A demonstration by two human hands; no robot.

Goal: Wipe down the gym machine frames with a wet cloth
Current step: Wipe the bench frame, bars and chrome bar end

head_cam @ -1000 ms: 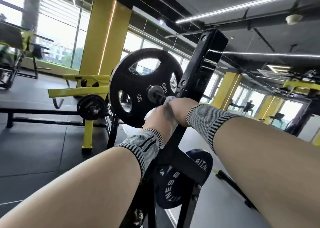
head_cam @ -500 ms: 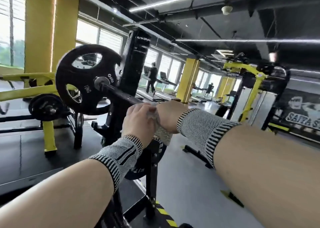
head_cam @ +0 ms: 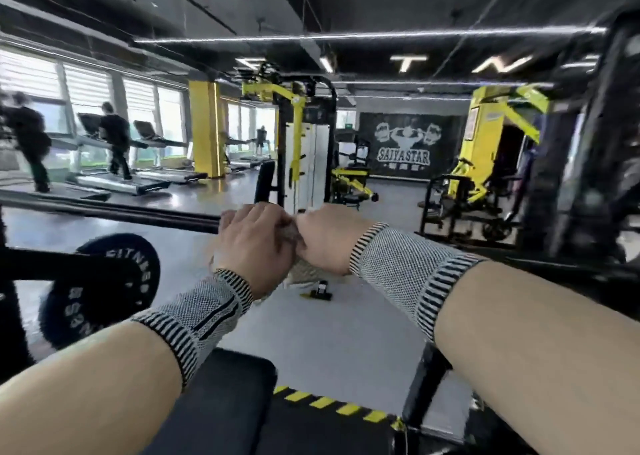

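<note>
Cloth (head_cam: 298,270) sits bunched between the two hands, out in front at chest height, its pale lower edge hanging just below the knuckles. The left hand (head_cam: 255,243) is clenched over it from the near side, and the right hand (head_cam: 327,238) closes on it from the other; both grips look shut on the cloth, though blur hides the fingers. The bar (head_cam: 114,210) runs in from the left and ends at the left hand, which seems to touch it. To wipe well, I would keep the cloth wrapped around the bar, press with both hands and slide along its length in one pass, refolding to a clean face before the frame (head_cam: 588,164) at right. Against the frame half a second ago, the view has swung right: the upright and its plate have left the picture, and the hands stay together on the cloth.
</note>
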